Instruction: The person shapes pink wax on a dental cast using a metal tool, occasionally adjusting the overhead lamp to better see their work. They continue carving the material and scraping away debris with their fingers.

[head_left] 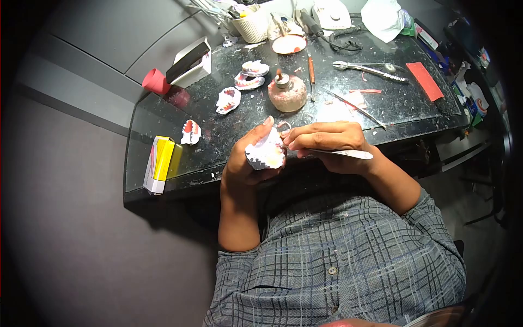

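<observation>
Left hand (242,163) has its fingers wrapped tight around a white plaster dental cast (265,154) with pinkish wax on it. It's held up just off the near edge of the dark surface (414,103), about the middle of the frame. Right hand (329,140) has its fingers closed on a thin metal instrument (348,154), whose blade sticks out to the right, and the fingertips are right up against the cast.

Just above the hands sits a round spirit burner (287,92). More casts (228,100) lie to its left, a yellow box (159,164) sits at the surface's left edge, and pliers (370,70) and a red wax sheet (425,80) are upper right.
</observation>
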A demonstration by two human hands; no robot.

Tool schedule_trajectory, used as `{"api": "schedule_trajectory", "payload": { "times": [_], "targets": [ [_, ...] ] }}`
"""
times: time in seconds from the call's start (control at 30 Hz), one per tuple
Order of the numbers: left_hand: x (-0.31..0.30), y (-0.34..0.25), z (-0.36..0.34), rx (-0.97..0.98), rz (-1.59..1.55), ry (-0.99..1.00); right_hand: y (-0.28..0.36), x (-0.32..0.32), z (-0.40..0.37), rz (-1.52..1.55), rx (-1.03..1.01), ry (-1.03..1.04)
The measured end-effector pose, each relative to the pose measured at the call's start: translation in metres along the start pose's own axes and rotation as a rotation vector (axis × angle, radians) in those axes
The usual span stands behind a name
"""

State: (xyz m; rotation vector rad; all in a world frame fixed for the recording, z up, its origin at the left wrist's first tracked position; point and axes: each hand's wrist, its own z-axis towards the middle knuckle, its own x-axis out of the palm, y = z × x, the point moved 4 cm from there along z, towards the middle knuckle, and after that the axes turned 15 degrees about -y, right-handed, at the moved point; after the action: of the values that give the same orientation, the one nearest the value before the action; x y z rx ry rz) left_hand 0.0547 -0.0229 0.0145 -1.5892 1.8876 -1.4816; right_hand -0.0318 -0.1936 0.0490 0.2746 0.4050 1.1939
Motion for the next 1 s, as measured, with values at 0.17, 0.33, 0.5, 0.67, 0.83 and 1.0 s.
{"api": "schedule_trajectory", "payload": {
  "times": [0.17,0.33,0.5,0.67,0.83,1.0],
  "targets": [
    [-0.002,-0.004,0.002,-0.010,0.025,0.123,-0.003,0.001,-0.004,-0.005,-0.046,0.022],
    [0.000,0.002,0.005,-0.084,-0.123,0.340,-0.001,0.003,-0.007,-0.136,-0.293,0.025],
    [0.011,-0.006,-0.007,0.086,-0.028,0.158,0.014,-0.006,-0.008,-0.180,-0.221,-0.038],
    [0.008,-0.003,0.006,0.030,0.021,0.366,0.005,-0.010,0.000,-0.187,-0.091,-0.231],
    [0.005,0.002,0.004,0.042,-0.027,0.212,-0.013,-0.004,-0.008,0.388,0.292,-0.381],
    [0.001,0.002,0.006,0.059,-0.034,0.186,-0.008,-0.006,-0.002,0.115,0.235,-0.092]
  ]
}}
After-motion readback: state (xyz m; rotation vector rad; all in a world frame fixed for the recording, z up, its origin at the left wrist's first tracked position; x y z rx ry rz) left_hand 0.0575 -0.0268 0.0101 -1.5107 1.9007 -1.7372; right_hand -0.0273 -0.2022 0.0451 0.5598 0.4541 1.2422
